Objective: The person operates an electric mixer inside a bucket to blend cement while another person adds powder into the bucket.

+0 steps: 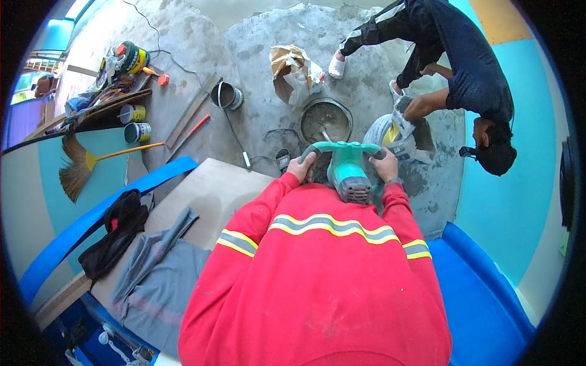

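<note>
My left hand is closed around the left handle of a green hand-held power mixer. On the opposite handle, my right hand is closed too. The mixer is in front of my red sleeves, with its dark vented motor end towards me. Just beyond it stands a round tub with grey wet mix inside. A pale rod shows in the tub, partly hidden by the mixer's handle. At the right, a co-worker bends over with one arm reaching into an open white bag.
Behind the tub stands a brown paper bag. A dark bucket with a cable across it is left, near a plank and a red bar. A broom leans left. Cloths lie on a board.
</note>
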The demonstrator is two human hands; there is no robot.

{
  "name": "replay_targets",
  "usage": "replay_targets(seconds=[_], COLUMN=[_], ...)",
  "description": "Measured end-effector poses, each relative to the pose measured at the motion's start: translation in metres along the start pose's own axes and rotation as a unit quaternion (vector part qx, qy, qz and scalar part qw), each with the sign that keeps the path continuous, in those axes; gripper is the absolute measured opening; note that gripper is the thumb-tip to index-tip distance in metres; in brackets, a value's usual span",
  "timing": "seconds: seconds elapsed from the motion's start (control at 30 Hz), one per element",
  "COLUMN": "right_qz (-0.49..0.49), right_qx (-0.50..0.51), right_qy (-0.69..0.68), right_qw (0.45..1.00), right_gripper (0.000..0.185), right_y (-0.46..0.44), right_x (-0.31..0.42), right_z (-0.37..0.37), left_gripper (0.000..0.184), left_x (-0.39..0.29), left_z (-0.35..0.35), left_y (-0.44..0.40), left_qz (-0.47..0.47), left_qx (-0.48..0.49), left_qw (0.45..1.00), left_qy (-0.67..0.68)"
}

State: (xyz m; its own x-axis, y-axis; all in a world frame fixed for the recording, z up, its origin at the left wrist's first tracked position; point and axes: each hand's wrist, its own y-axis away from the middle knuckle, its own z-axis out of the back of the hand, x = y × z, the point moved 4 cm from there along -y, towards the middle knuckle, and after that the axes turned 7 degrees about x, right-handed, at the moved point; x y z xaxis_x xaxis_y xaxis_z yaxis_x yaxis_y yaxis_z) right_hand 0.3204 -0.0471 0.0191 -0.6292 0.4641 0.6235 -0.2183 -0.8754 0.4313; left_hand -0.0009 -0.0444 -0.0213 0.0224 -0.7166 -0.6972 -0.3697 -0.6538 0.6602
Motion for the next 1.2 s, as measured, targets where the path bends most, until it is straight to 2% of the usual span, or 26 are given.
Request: replay_targets(seconds=[0.23, 0.47, 0.67, 0.87, 1.2], right_qz=[-0.003, -0.018, 0.018, -0.011, -0.009], right_qx=[-0.006, -0.014, -0.037, -0.019, -0.016], right_qy=[0.0, -0.007, 0.015, 0.002, -0.004], right_qw=[1.0, 1.0, 0.999, 1.0, 1.0], right_gripper=[0.03, 0.03, 0.029, 0.034, 0.032], right_y=[0.002, 0.006, 0.009, 0.01, 0.012], right_x=[0.013, 0.012, 0.011, 0.004, 0.005], right_z=[0.0, 0.003, 0.006, 0.007, 0.003], left_gripper=[0.054, 0.054, 0.055, 0.055, 0.054], left_x=[0.005, -0.002, -0.003, -0.009, -0.004], left_z=[0.007, 0.005, 0.002, -0.001, 0.0], left_y=[-0.004, -0.006, -0.008, -0.004, -0.002], left_qz=[0.014, 0.009, 0.017, 0.008, 0.01], left_qx=[-0.02, 0.01, 0.018, 0.019, 0.006], left_qw=[1.0, 1.0, 1.0, 0.999, 1.0], left_qy=[0.018, -0.009, -0.008, -0.025, -0.016])
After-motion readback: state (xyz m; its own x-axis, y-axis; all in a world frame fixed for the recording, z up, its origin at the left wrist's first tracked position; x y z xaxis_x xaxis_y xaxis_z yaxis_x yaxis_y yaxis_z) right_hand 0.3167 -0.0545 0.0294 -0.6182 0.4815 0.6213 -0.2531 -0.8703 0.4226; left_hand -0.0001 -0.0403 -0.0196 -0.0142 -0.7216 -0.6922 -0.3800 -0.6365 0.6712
